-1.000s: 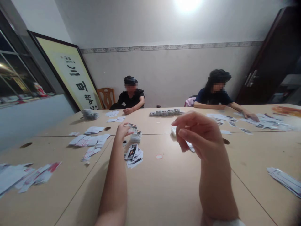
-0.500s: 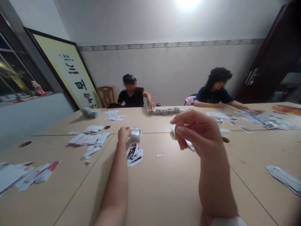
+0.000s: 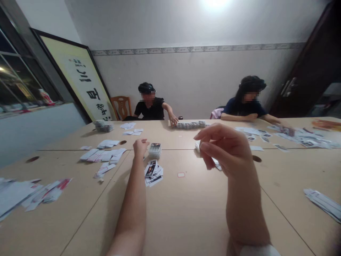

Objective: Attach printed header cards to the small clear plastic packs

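- One stack of clear-looking packs (image 3: 155, 153), dark print on top, stands near the centre of the frame; contents too small to tell.
- One pile of loose cards (image 3: 153, 174) lies just below it on the counter (image 3: 183, 213).
- The person's left hand (image 3: 140, 147) curls just left of the stack; whether fingertips meet, one cannot tell.
- The right hand (image 3: 223, 147), right of centre, hangs raised, thumb and fingertips apart.
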### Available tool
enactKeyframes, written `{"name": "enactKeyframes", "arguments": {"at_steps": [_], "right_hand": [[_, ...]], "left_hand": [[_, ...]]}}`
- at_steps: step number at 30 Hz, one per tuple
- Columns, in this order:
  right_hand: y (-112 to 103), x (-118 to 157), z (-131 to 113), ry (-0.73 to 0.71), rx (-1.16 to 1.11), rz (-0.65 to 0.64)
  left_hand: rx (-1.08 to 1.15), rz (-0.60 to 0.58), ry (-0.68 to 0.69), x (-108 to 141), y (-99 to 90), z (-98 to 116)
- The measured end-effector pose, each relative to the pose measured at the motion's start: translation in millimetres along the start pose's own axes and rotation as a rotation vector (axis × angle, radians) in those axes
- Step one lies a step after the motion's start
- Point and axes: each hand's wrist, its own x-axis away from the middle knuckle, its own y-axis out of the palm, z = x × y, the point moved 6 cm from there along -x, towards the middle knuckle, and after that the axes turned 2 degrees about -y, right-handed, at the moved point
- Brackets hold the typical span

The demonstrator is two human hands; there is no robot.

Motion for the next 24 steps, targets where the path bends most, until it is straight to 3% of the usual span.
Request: {"name": "enactKeyframes", "arguments": {"at_steps": [3,6,8,10,14,19,24], "right_hand": [[4,-6,15,0.014,-0.001,-0.009],[18,-16,48,0.071,0.1,-0.068],[36,-20,82,0.153,0.337,-0.189],[61,-18,122,0.186,0.738,-0.416],[99,0,199,0.257,0.906,-0.557],[114,34,268,0.325,1.034,-0.616],[115,48,291,0.306,1.08,-0.62]], "left_hand": [[0.157,0.109,0.151,7,-30.1,32],[0.362,0.26,0.346,30,-69.6,71],[0.491,0.363,0.472,54,-94.5,94],[0.605,0.459,0.571,82,-114.4,111],[0.879,0.622,0.731,126,-139.2,129],[0.925,0.463,0.794,137,-140.9,141],[0.898,0.399,0.753,135,-141.4,139]]}}
